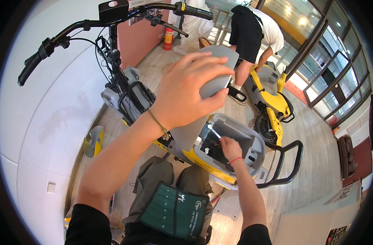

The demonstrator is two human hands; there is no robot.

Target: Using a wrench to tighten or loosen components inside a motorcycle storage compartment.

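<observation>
My left hand [190, 87] is closed over the edge of a raised grey lid [221, 54], its thumb on the near side and its fingers across the top. Beneath it sits the open grey storage bin [257, 148] of a yellow scooter. My right hand [231, 150] reaches over the bin's near side, gripping a silver wrench [213, 130]. The wrench head lies against the bin's front wall, near the lid's hinge end; what it touches is too small to tell. Dark wiring shows at the bin's bottom. On my lap rests a green wrench pouch [174, 212].
Black handlebars [153, 7] with cables rise at the upper left; a black rear rail [294, 163] juts out right. Beyond, a person [251, 30] bends over yellow scooter parts [272, 98]. A fire extinguisher [168, 38] stands by the wall. A yellow-grey panel [94, 141] leans at left.
</observation>
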